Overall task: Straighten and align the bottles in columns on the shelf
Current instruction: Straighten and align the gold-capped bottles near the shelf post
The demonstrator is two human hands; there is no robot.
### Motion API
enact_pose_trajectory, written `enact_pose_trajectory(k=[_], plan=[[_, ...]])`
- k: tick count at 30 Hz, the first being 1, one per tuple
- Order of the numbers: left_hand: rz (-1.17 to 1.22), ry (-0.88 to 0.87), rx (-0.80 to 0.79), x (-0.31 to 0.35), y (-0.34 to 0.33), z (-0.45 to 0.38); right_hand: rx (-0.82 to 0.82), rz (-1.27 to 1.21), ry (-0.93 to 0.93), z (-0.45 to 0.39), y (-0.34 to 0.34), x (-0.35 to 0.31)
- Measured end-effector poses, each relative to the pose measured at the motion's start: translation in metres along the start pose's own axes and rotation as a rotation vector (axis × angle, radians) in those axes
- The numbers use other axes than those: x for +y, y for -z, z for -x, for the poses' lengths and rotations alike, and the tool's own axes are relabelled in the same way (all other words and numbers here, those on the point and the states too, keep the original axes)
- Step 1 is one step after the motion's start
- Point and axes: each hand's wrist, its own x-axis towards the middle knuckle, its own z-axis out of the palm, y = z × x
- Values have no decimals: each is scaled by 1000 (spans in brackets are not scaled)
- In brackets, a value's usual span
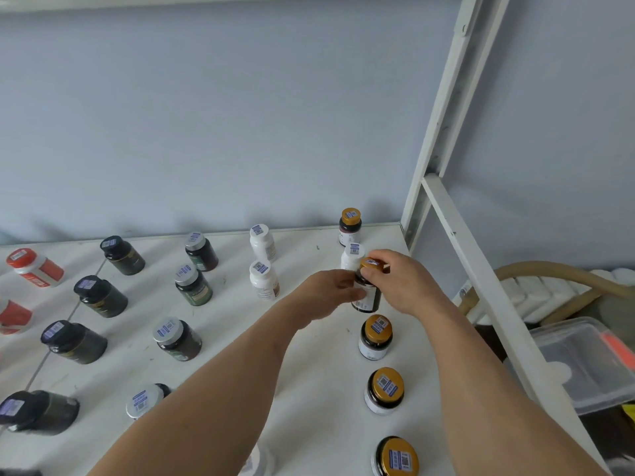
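It looked like a stockroom or a shop's back room: a white metal shelf point(309, 372) carried supplement bottles point(192, 286) left of the grip, each cap wearing a barcode sticker point(378, 325), with a clear plastic storage bin point(584, 365) off to its right.

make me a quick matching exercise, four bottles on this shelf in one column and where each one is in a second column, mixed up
Column 1
1. gold-capped bottle being held
2. red-capped bottle
3. white bottle
4. black-capped bottle

Column 2
A. far left, leaning over
B. between both hands, right column
C. back of the black-capped column
D. middle, in front of another white one

Pairs: 1-B, 2-A, 3-D, 4-C

The left hand holds its body; the right hand holds its cap.
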Motion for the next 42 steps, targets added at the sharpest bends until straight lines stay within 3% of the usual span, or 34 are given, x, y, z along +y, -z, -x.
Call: enact_pose_trajectory(k=[9, 23, 26, 32, 42], plan=[[120, 64, -139, -1, 11, -5, 51, 33, -16, -4, 0, -7], [102, 51, -163, -2, 16, -13, 38, 47, -41, -8, -1, -10], [22, 12, -123, -1, 14, -12, 24, 25, -50, -7, -2, -7], [-369, -69, -80, -1, 9, -12, -20, -40, -61, 3, -11, 2], [-379, -52, -3, -12, 15, -14, -106, -112, -86, 10, -16, 14]])
